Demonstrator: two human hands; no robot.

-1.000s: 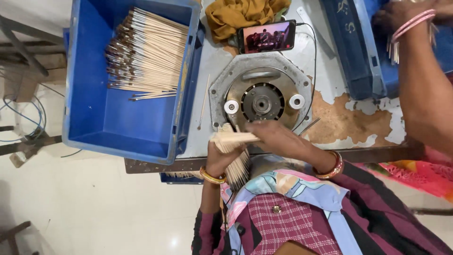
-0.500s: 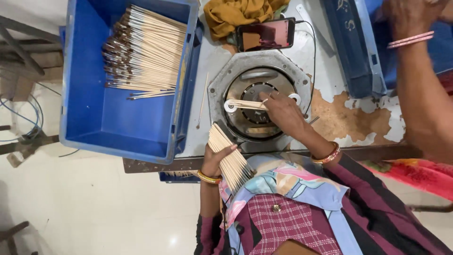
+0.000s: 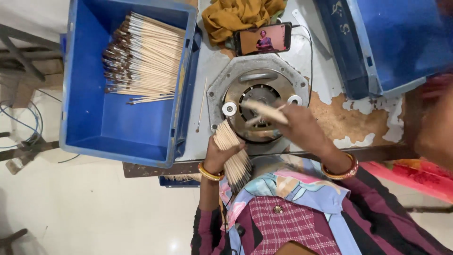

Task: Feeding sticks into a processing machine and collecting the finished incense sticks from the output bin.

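Your left hand [image 3: 221, 153] sits closest, wrist bent, fingers wrapped tight around a fanned bundle of sticks [image 3: 232, 153]. Your right hand [image 3: 298, 128] reaches farther, pinching 1 blurred stick [image 3: 264, 111] over the round metal machine [image 3: 257, 101]; beyond lies the blue crate [image 3: 94, 134].

The person wears a dark maroon top with thin striped sleeves, a maroon checked panel with a small round button at the chest, and over it a scarf printed in pale blue, pink and tan. A gold bangle circles the wrist of the left hand [image 3: 218, 153]; the right hand [image 3: 302, 132] has a gold one too (edged in red).
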